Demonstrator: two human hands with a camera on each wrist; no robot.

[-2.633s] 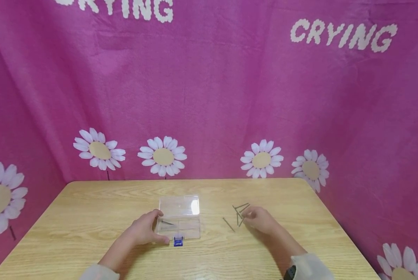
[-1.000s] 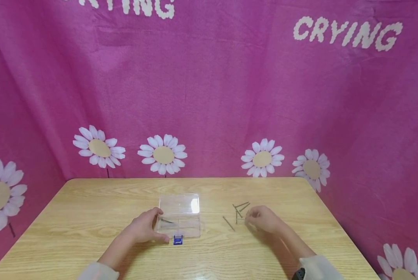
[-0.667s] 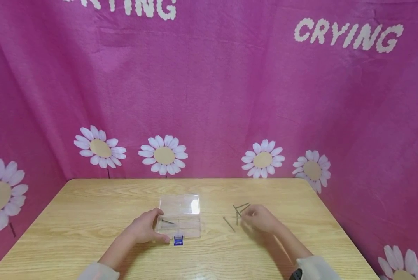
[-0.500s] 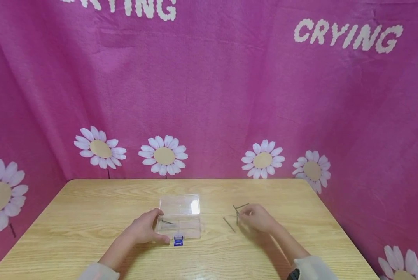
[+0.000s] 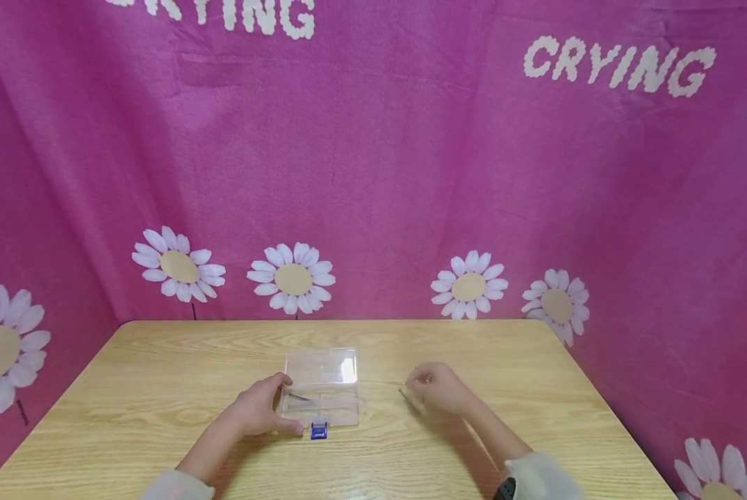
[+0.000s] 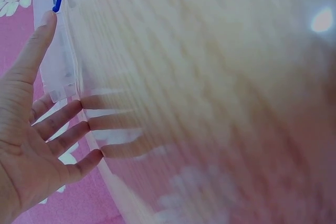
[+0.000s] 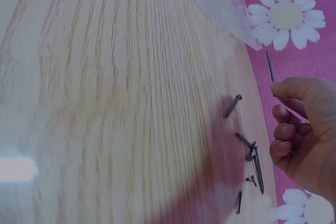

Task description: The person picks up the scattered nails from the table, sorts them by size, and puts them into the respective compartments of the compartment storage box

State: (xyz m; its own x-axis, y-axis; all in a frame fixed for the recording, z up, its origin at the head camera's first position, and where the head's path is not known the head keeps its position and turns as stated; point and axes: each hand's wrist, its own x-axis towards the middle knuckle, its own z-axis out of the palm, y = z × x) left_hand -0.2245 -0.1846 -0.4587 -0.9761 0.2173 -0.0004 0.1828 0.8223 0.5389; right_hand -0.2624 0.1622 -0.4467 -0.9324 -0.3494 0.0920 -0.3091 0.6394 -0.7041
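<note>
A clear plastic box (image 5: 342, 414) lies on the table with its lid folded back. Inside its left part is one dark nail (image 5: 299, 397). My left hand (image 5: 257, 410) holds the box at the left end, thumb at the front by the blue latch (image 5: 319, 430), other fingers along the side. To the right of the box, my right hand (image 5: 438, 389) pinches a thin nail (image 7: 270, 67) between thumb and forefinger, raised above the table in the right wrist view. Several loose nails (image 7: 257, 166) lie below that hand; the head view mostly hides them behind it.
The wooden table (image 5: 179, 368) ends at a pink cloth (image 5: 379, 173) with printed daisies, which surrounds the back and sides. The box's clear lid (image 5: 319, 366) lies flat toward the back. A dark watch (image 5: 506, 488) shows at my right sleeve.
My right hand has reached into the nails, picked one up and moved left toward the box, now covering most of the pile. The left hand and the box have stayed in place.
</note>
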